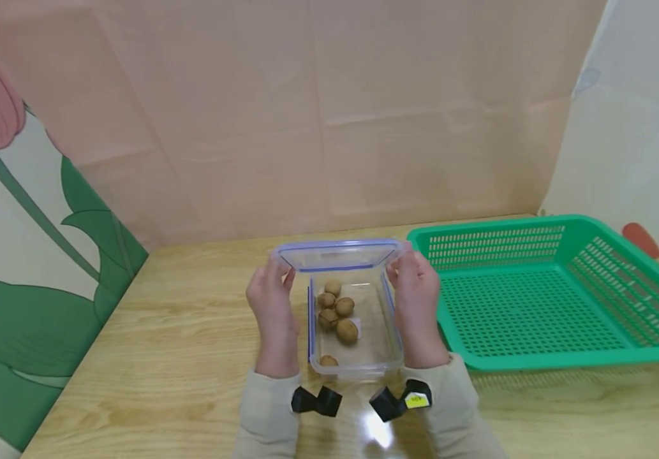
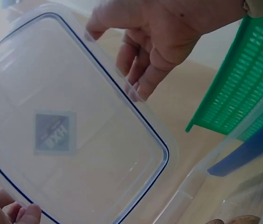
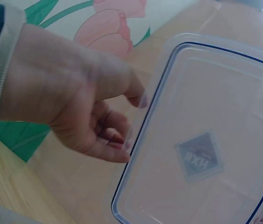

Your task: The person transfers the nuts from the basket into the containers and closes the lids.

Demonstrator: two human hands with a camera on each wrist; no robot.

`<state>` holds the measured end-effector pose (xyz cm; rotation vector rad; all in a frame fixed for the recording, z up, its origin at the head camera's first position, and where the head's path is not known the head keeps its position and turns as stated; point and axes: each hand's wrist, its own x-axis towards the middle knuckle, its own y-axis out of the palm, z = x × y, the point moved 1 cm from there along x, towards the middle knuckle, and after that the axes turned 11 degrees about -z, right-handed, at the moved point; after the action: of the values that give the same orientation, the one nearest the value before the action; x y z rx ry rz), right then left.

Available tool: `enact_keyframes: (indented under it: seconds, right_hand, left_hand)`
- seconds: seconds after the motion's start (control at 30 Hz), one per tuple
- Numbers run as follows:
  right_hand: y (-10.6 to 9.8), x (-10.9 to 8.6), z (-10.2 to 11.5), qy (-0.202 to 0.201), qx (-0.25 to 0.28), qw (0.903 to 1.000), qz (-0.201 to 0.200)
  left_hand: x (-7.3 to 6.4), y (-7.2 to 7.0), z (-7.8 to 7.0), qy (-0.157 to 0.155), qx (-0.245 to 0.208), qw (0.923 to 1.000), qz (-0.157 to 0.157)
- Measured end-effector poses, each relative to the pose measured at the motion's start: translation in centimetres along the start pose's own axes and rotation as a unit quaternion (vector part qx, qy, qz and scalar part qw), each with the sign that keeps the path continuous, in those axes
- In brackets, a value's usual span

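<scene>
A clear plastic lid (image 1: pixel 340 256) with a blue seal is held tilted over the far end of a clear food box (image 1: pixel 374 347). My left hand (image 1: pixel 272 309) pinches the lid's left edge, and my right hand (image 1: pixel 418 303) pinches the right edge opposite. Inside the box lie several walnuts (image 1: pixel 346 331), mostly along its left side. From the left wrist, the lid (image 2: pixel 89 172) shows its underside seal and a square label, with the right hand's fingers at its far edge. The right wrist view has the left hand (image 3: pixel 80 93) with thumb and fingers at the lid's rim.
A large green plastic basket (image 1: pixel 536 358) stands on the wooden table (image 1: pixel 191 357), close to the box's right side. Pinkish-brown sheeting (image 1: pixel 329 127) covers the back wall. Flower-printed panels (image 1: pixel 19 255) flank the table.
</scene>
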<state>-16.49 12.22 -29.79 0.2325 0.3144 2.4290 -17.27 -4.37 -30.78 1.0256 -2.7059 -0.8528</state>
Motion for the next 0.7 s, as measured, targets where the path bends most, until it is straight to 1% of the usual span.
enact_keyframes:
  seconds: [0.07, 0.13, 0.2, 0.27, 0.37, 0.43, 0.5, 0.57, 0.7]
  right_hand:
    - [-0.2, 0.0, 0.0, 0.008, 0.021, 0.9997, 0.008]
    - [-0.4, 0.0, 0.1, 0.017, 0.046, 0.9985, 0.026]
    - [-0.5, 0.0, 0.1, 0.018, 0.065, 0.9965, 0.049]
    - [-0.8, 0.0, 0.2, 0.016, 0.058, 0.9954, 0.074]
    - [-1.2, 0.1, 0.1, 0.008, 0.005, 0.9948, 0.102]
    - [-1.6, 0.0, 0.0, 0.0, -0.045, 0.9925, 0.113]
    - [-2.1, 0.0, -0.1, -0.008, -0.092, 0.9882, 0.121]
    - [-2.6, -0.1, -0.3, -0.013, -0.128, 0.983, 0.131]
    - [-3.3, -0.2, -1.2, -0.017, -0.183, 0.9708, 0.154]
  left_hand:
    - [0.1, -0.3, 0.2, -0.026, -0.008, 0.9995, 0.015]
    - [0.3, -0.6, 0.4, -0.052, -0.014, 0.998, 0.033]
    - [0.4, -1.0, 0.6, -0.074, 0.001, 0.9961, 0.048]
    - [0.5, -1.3, 0.7, -0.089, 0.017, 0.9942, 0.057]
    - [0.5, -1.8, 0.9, -0.098, 0.048, 0.9922, 0.059]
    - [0.5, -2.2, 1.3, -0.101, 0.049, 0.9917, 0.063]
    - [0.4, -2.7, 1.9, -0.098, 0.053, 0.9919, 0.062]
    - [0.4, -3.2, 2.6, -0.085, 0.057, 0.9929, 0.061]
    - [0.1, -4.4, 3.9, -0.047, 0.082, 0.9933, 0.067]
